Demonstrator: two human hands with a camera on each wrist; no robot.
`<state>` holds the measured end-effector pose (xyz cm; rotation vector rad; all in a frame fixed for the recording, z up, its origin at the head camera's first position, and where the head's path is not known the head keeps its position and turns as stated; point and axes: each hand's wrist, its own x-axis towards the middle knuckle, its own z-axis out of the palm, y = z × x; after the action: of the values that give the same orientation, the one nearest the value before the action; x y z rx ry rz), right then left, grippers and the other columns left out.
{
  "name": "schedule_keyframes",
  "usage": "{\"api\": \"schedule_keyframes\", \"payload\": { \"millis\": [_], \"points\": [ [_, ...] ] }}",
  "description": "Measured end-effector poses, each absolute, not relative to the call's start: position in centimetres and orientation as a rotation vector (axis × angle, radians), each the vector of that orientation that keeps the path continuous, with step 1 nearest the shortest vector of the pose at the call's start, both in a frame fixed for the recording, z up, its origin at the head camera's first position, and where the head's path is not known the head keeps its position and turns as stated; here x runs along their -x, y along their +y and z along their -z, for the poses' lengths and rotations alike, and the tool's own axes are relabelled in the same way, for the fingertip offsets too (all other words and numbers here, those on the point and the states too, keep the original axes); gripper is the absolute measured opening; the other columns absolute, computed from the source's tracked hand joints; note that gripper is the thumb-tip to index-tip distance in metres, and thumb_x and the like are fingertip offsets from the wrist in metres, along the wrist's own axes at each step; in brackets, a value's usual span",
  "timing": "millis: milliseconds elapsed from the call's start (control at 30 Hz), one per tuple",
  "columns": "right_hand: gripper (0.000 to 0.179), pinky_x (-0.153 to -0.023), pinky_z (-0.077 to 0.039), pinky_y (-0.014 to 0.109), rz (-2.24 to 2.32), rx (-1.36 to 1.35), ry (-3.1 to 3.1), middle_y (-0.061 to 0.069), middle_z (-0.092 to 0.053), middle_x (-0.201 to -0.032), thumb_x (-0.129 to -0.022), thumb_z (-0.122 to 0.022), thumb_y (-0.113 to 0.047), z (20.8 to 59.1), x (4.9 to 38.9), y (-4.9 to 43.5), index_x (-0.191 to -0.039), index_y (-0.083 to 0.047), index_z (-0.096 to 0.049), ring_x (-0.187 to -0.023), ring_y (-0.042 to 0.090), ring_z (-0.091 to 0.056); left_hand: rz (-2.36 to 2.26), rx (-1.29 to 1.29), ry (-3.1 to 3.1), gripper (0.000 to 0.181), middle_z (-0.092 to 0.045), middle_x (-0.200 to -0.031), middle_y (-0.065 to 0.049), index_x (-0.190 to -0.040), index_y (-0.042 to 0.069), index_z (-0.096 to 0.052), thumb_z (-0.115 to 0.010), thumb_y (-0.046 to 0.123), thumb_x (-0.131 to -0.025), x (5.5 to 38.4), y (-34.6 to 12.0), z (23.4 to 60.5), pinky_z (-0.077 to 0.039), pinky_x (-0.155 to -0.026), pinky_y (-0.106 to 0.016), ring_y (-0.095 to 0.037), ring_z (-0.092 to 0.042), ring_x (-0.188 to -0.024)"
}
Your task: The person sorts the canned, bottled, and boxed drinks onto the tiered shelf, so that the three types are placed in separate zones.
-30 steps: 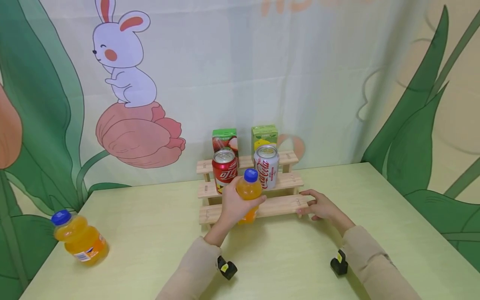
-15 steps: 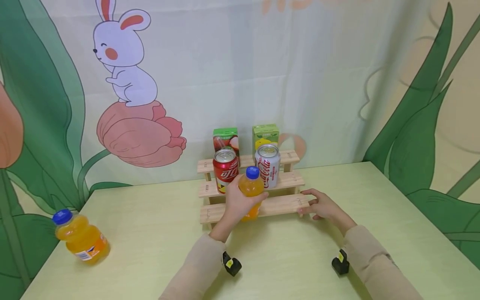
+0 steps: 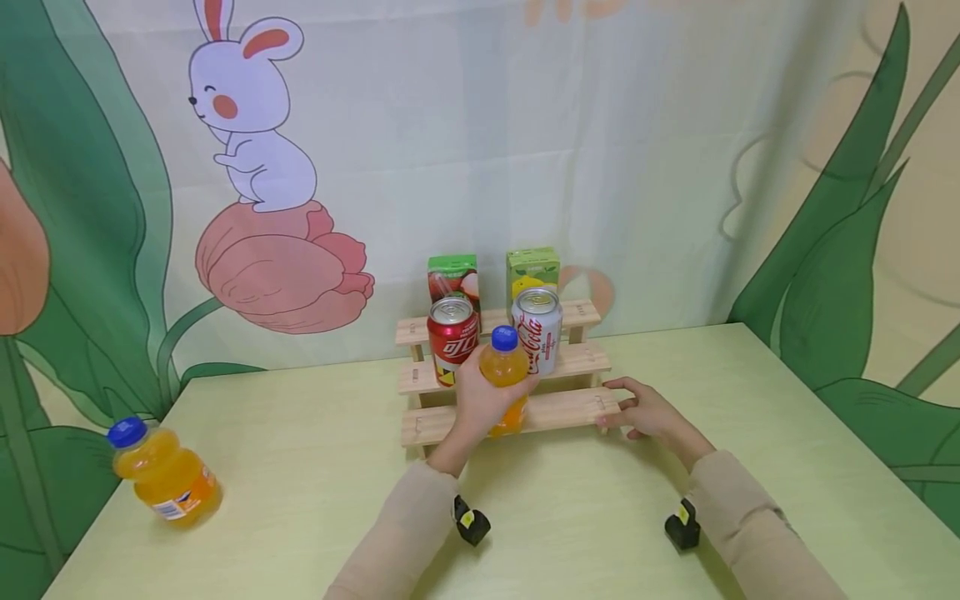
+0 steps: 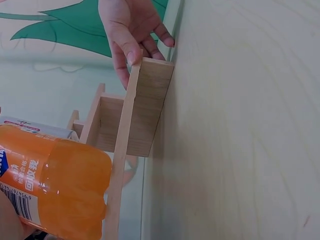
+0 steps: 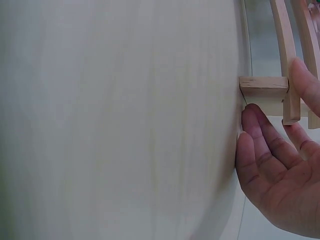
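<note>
My left hand [image 3: 483,400] grips a bottle of orange drink [image 3: 504,367] with a blue cap, upright at the lowest step of a three-step wooden display stand [image 3: 566,410]. In the left wrist view the base of the bottle [image 4: 75,185] is close to the step's board; whether it rests there I cannot tell. My right hand [image 3: 643,410] holds the right end of that lowest step. The right wrist view has its thumb [image 5: 305,82] against the board and the other fingers around the end. Behind the bottle, a red can [image 3: 453,337] and a white Coca-Cola can [image 3: 542,329] stand on the middle step.
On the top step stand a red-green juice carton [image 3: 453,275] and a yellow-green juice carton [image 3: 533,267]. A second orange drink bottle [image 3: 168,475] with a blue cap stands at the table's left. A printed curtain [image 3: 637,167] hangs behind the table [image 3: 300,467].
My left hand has brought the bottle slightly up and back, towards the lowest step. My right hand stays at the stand's right end. The cans and cartons keep their places.
</note>
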<state>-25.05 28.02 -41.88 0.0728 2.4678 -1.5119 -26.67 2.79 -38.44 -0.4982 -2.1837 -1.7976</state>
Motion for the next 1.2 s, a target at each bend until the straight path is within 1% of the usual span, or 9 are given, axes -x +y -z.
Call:
{"api": "schedule_keyframes", "payload": {
  "millis": [233, 533, 800, 933, 1200],
  "points": [
    [0.069, -0.055, -0.045, 0.027, 1.516, -0.077, 2.459, 0.02, -0.059, -0.11, -0.079, -0.071, -0.018, 41.83, 25.01, 27.92, -0.134, -0.002, -0.033, -0.075, 0.017, -0.054, 1.821, 0.528, -2.135, 0.052, -0.061, -0.106, -0.008, -0.112, 0.004, -0.053, -0.079, 0.016, -0.068, 26.98, 3.02, 38.7, -0.049, -0.083, -0.036, -0.023, -0.059, -0.095],
    [0.068, -0.054, -0.044, 0.027, 1.532, -0.055, 2.452, 0.018, -0.06, -0.106, -0.08, -0.07, -0.016, 41.74, 24.91, 27.99, -0.135, -0.002, -0.033, -0.073, 0.016, -0.054, 1.831, 0.508, -2.124, 0.05, -0.062, -0.104, -0.008, -0.11, 0.004, -0.052, -0.079, 0.017, -0.069, 27.38, 3.41, 38.92, -0.049, -0.082, -0.036, -0.023, -0.06, -0.093],
    [0.068, -0.055, -0.044, 0.027, 1.536, -0.051, 2.456, 0.019, -0.06, -0.107, -0.08, -0.07, -0.017, 41.91, 25.04, 28.12, -0.134, -0.002, -0.033, -0.073, 0.016, -0.054, 1.845, 0.515, -2.116, 0.05, -0.061, -0.105, -0.008, -0.111, 0.004, -0.051, -0.078, 0.016, -0.07, 27.41, 3.61, 38.86, -0.049, -0.083, -0.036, -0.024, -0.06, -0.093],
    [0.069, -0.055, -0.045, 0.027, 1.534, -0.035, 2.455, 0.019, -0.06, -0.107, -0.08, -0.07, -0.017, 41.93, 25.06, 28.13, -0.135, -0.001, -0.032, -0.074, 0.016, -0.054, 1.833, 0.501, -2.122, 0.051, -0.061, -0.105, -0.008, -0.111, 0.004, -0.051, -0.078, 0.017, -0.07, 27.39, 3.55, 38.91, -0.049, -0.082, -0.036, -0.023, -0.06, -0.093],
    [0.07, -0.053, -0.043, 0.027, 1.539, -0.048, 2.451, 0.016, -0.06, -0.105, -0.079, -0.071, -0.018, 42.02, 25.11, 28.19, -0.135, -0.002, -0.033, -0.073, 0.016, -0.054, 1.776, 0.468, -2.168, 0.054, -0.062, -0.102, -0.006, -0.111, 0.006, -0.052, -0.081, 0.021, -0.067, 27.45, 3.46, 39.02, -0.049, -0.08, -0.035, -0.022, -0.06, -0.091]
  ]
}}
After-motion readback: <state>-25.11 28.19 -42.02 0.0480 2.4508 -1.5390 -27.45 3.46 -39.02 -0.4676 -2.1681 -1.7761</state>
